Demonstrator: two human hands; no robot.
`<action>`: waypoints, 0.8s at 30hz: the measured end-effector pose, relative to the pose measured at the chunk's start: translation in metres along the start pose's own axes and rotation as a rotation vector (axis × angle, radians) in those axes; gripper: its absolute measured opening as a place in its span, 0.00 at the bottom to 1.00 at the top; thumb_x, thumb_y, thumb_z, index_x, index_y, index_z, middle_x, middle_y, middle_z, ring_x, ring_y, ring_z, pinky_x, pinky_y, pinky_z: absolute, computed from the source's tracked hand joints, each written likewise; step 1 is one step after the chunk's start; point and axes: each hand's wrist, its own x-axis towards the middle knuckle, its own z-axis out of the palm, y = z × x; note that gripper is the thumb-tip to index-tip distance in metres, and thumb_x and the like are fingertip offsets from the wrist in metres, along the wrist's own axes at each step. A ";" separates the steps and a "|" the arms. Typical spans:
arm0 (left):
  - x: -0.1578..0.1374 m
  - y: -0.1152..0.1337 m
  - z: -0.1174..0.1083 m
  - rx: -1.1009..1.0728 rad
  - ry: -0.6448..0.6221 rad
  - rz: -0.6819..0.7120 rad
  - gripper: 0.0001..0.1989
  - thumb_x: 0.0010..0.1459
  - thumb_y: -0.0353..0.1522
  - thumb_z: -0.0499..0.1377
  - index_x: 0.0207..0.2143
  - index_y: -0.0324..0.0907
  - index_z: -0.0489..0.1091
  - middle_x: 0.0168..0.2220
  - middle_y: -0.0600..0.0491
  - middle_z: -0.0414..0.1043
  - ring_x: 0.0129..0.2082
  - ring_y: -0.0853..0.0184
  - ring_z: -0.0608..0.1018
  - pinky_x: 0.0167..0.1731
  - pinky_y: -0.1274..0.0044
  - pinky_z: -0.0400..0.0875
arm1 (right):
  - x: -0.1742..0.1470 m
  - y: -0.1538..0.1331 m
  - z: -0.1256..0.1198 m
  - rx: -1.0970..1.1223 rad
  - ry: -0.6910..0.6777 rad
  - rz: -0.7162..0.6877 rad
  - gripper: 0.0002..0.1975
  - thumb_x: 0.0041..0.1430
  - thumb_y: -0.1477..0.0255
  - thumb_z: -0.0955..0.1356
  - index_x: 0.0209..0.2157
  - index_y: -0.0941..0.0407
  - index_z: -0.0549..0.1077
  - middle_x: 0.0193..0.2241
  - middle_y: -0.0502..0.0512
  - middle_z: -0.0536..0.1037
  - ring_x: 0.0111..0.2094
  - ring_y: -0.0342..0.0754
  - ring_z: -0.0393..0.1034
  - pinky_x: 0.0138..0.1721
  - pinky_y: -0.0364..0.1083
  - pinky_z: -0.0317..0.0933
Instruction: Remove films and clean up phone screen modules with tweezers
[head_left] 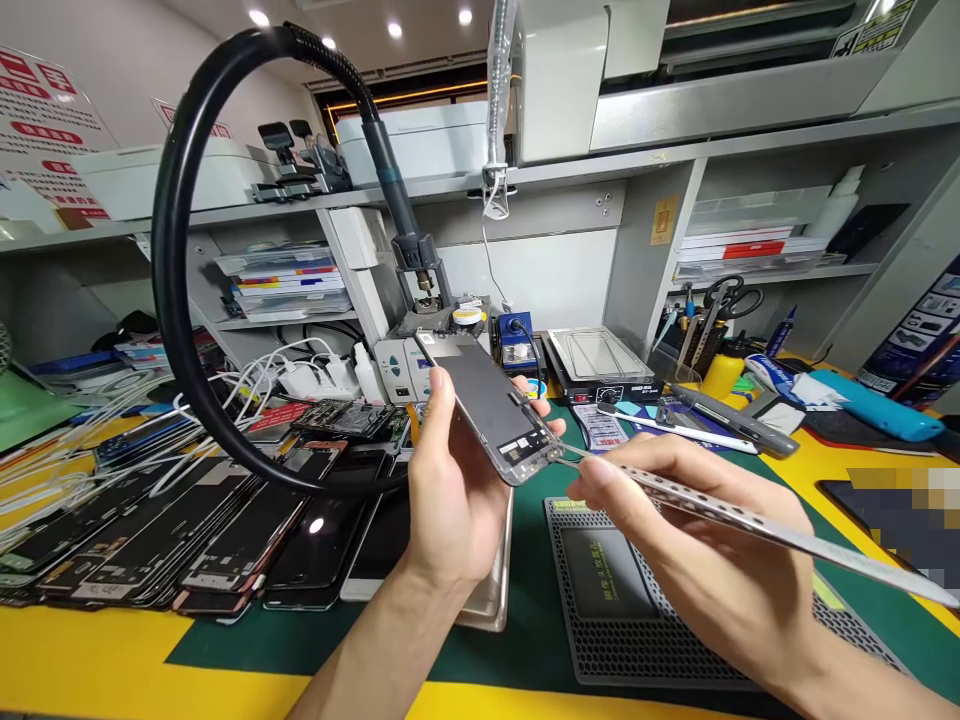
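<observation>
A phone screen assembly, its dark back facing me, is tilted in the air in my left hand. The thumb presses along its left edge and the fingers wrap behind to the right edge. My right hand pinches a pair of metal tweezers with holes along the arms. The tweezer tips reach the lower right corner of the screen assembly, close to small metal parts there; whether they grip one I cannot tell. Below my right hand lies a grey perforated work mat.
Rows of phone screens and white cables cover the left of the bench. A thick black hose loops up from the hot-air station. Behind stand a heating plate and scissors among tools.
</observation>
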 end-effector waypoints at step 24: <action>-0.011 -0.004 0.004 -0.127 -0.040 -0.039 0.12 0.60 0.36 0.60 0.41 0.40 0.80 0.44 0.45 0.81 0.48 0.53 0.81 0.54 0.60 0.74 | -0.008 0.004 -0.001 0.141 0.263 0.075 0.04 0.60 0.65 0.71 0.33 0.47 0.80 0.28 0.48 0.83 0.27 0.50 0.79 0.31 0.42 0.74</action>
